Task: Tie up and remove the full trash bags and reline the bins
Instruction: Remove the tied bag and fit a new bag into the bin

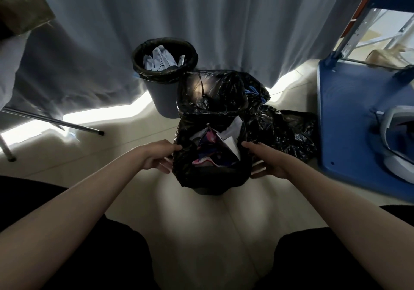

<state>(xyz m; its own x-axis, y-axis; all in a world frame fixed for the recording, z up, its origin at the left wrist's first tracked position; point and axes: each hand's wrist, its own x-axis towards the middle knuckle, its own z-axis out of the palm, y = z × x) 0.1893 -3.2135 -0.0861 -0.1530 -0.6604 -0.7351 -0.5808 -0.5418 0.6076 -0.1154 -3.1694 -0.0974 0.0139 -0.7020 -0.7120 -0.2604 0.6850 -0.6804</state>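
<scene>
Hands: two, left hand [156, 158] and right hand [268, 162], one on each side of the near bag. Bins visibly lined with black bags: two, near bin [208, 189] and far bin [167, 97]. Loose black bags [289, 130] heaped at right behind the near bin: number unclear. Blue shelf boards [349, 115]: one. Curtains [201, 16]: one, far side.

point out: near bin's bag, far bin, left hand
near bin's bag [201, 175]: head view, on the black plastic of its front wall below the opening.
far bin [165, 97]: head view, on its grey side wall below the liner.
left hand [156, 158]: head view, middle of the hand.
</scene>
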